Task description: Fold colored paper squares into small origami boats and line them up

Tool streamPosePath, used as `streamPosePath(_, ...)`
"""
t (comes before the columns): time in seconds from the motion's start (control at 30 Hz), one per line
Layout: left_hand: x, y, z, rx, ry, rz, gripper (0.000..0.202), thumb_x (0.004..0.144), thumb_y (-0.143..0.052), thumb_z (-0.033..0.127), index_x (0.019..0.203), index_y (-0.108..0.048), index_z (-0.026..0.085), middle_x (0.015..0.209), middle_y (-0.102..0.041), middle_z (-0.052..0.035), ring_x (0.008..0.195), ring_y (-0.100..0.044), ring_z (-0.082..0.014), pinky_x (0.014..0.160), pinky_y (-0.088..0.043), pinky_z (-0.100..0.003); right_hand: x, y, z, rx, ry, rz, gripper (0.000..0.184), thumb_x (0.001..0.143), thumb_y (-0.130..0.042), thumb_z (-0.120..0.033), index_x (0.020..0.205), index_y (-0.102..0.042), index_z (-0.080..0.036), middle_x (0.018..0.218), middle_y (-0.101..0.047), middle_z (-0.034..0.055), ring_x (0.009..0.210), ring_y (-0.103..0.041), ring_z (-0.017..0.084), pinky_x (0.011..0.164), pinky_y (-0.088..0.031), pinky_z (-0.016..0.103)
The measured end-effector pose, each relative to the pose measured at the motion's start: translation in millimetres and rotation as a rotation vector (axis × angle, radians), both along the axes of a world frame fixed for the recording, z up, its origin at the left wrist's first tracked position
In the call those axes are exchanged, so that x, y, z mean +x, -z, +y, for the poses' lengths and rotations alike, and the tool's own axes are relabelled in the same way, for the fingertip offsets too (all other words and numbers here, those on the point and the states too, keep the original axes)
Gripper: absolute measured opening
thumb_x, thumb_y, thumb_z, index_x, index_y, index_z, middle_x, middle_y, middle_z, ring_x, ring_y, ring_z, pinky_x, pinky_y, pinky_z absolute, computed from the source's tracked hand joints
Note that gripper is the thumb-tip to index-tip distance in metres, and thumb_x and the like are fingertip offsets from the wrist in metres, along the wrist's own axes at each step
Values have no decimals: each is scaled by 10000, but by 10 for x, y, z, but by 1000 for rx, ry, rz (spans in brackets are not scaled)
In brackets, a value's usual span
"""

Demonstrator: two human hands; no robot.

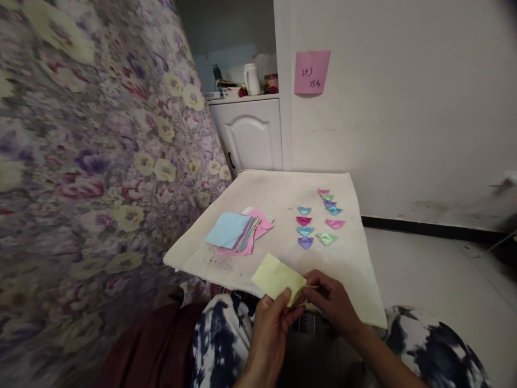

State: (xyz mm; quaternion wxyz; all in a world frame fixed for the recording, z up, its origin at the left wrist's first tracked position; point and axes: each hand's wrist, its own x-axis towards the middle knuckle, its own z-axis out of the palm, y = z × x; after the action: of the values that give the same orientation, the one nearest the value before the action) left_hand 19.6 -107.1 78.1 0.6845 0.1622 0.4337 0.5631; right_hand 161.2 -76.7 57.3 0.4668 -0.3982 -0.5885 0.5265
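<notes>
A sheet of pale yellow paper is held over the near edge of the table. My left hand grips its lower edge, thumb on top and fingers beneath. At the paper's right corner, my right hand pinches the edge, where a narrow part looks bent over. Beyond my hands lie several small folded paper boats in two columns, among them a purple boat, a green boat and a pink boat. To the left sits a stack of coloured paper, light blue on top.
The cream-covered table stands before my knees. A floral curtain hangs along the left. Behind are a white cabinet with a white jug on it, and a wall bearing a pink note.
</notes>
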Motion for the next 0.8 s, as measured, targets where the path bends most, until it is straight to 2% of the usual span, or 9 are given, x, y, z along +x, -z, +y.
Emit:
streamPosePath(0.2, 18, -10, -21, 0, -57, 27, 212, 724, -711, 232, 869, -653, 87, 815, -733, -106, 718, -710, -232, 600, -563, -273, -45, 35, -29, -53, 146, -6, 203, 803, -579, -360, 738, -517, -178, 631, -504, -36, 533, -480, 106, 498, -395, 211)
streamPosePath(0.33, 32, -3, -38, 29, -23, 24, 232, 745, -694, 261, 895, -653, 89, 887, -731, -123, 775, -707, -240, 645, -562, -288, -57, 48, -27, -77, 184, 20, 213, 799, -582, -351, 726, -463, -190, 618, -452, -57, 495, -460, 93, 469, -378, 208)
streamPosePath(0.43, 54, 29, -31, 59, 4, 42, 286, 704, -732, 259, 919, -662, 84, 921, -733, -138, 790, -701, -227, 683, -557, -278, -57, 67, -19, -84, 178, 48, 216, 798, -585, -350, 734, -446, -197, 631, -468, -54, 500, -499, 104, 483, -407, 225)
streamPosePath(0.53, 73, 77, -6, 65, -8, 90, 303, 634, -782, 202, 892, -676, 84, 834, -746, -115, 726, -696, -189, 678, -550, -248, -63, 77, -22, -100, 163, 61, 211, 803, -579, -340, 738, -434, -201, 608, -478, -54, 501, -522, 116, 492, -420, 237)
streamPosePath(0.67, 53, 132, 26, 55, -27, 130, 238, 662, -762, 210, 859, -682, 103, 782, -742, -75, 661, -686, -159, 633, -548, -235, -75, 65, -43, -93, 164, 46, 173, 799, -574, -291, 745, -435, -202, 620, -488, -49, 526, -531, 121, 518, -429, 242)
streamPosePath(0.73, 32, 154, 35, 42, -41, 154, 238, 653, -768, 219, 842, -681, 103, 763, -737, -67, 636, -683, -156, 592, -543, -223, -68, 55, -41, -65, 188, 20, 138, 771, -590, -240, 832, -474, -196, 683, -519, -32, 603, -554, 135, 559, -435, 244)
streamPosePath(0.8, 19, 173, 41, 31, -43, 184, 253, 638, -777, 230, 829, -680, 93, 736, -732, -72, 613, -678, -155, 565, -536, -216, -50, 50, -20, -57, 188, -5, 269, 739, -609, -203, 985, -500, -191, 751, -552, -15, 689, -570, 152, 610, -438, 249)
